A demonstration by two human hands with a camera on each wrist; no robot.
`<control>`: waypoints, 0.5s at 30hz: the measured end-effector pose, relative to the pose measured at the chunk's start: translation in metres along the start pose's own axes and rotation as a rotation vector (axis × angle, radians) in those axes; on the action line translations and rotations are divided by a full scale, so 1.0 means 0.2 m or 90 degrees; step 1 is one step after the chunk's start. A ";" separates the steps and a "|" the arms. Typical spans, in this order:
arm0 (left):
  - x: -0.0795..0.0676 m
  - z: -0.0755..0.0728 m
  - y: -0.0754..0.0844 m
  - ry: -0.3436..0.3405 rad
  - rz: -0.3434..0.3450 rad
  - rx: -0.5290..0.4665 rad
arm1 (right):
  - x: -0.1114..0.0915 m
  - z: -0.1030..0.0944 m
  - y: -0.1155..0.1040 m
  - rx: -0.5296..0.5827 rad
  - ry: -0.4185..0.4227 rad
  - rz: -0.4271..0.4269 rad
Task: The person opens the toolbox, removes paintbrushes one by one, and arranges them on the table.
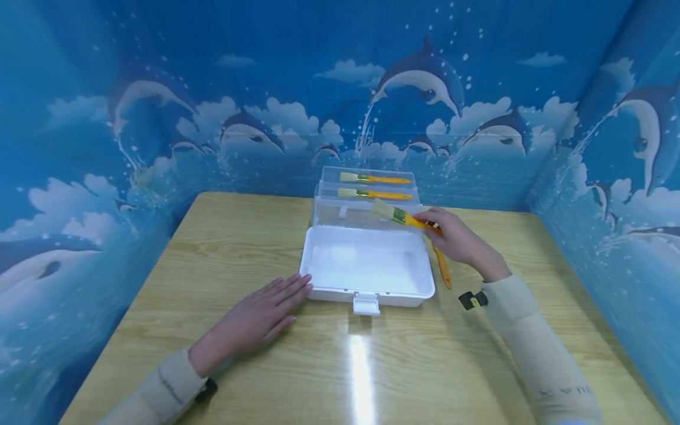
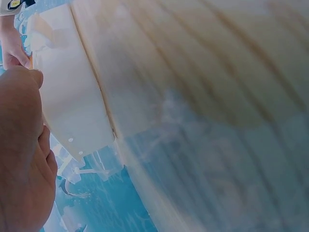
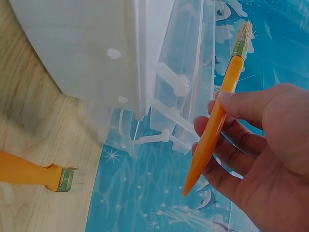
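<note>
My right hand (image 1: 451, 239) pinches the orange handle of a paintbrush (image 1: 401, 216), its pale bristles pointing left over the lowest see-through tray of a white storage box (image 1: 366, 264). In the right wrist view, thumb and fingers grip the brush (image 3: 212, 125) mid-handle, beside the hinged tray arms. My left hand (image 1: 260, 313) lies palm down with straight fingers, tips at the box's front left corner. Two similar brushes lie in the raised back trays: an upper brush (image 1: 385, 179) and a lower brush (image 1: 379, 194). Another brush (image 1: 442, 268) lies on the table right of the box.
The box stands open on a wood-grain table (image 1: 239, 248), its latch (image 1: 366, 303) hanging at the front. Tiered clear trays (image 1: 329, 213) rise behind its base. A blue dolphin-print curtain (image 1: 297, 71) closes off the back and sides.
</note>
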State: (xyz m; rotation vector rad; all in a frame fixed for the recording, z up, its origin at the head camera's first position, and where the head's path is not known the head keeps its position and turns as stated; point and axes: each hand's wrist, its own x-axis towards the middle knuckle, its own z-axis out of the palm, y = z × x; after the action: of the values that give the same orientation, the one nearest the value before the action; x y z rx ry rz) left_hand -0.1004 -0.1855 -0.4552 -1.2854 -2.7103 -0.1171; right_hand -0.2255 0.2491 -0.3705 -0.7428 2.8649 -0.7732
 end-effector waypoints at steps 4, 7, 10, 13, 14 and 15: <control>0.00 0.00 0.00 0.008 0.004 0.006 | -0.02 0.00 0.01 0.001 0.012 0.002; 0.00 0.00 0.00 0.011 0.005 0.004 | -0.03 0.00 0.02 0.003 0.020 0.005; 0.00 0.00 0.00 0.004 0.003 0.002 | -0.04 0.00 0.03 0.007 0.024 0.011; 0.00 0.00 0.00 -0.005 -0.001 -0.001 | -0.06 0.00 0.05 0.011 0.025 0.017; 0.00 0.00 0.00 -0.007 -0.002 -0.003 | -0.06 0.01 0.05 0.013 0.027 0.016; 0.00 0.00 0.00 -0.008 -0.003 -0.005 | -0.06 0.01 0.06 0.014 0.028 0.014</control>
State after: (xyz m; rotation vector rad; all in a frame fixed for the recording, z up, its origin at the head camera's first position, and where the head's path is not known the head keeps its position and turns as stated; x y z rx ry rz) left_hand -0.1006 -0.1853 -0.4555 -1.2857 -2.7262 -0.1197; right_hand -0.2188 0.2630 -0.3784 -0.6983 2.8930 -0.8279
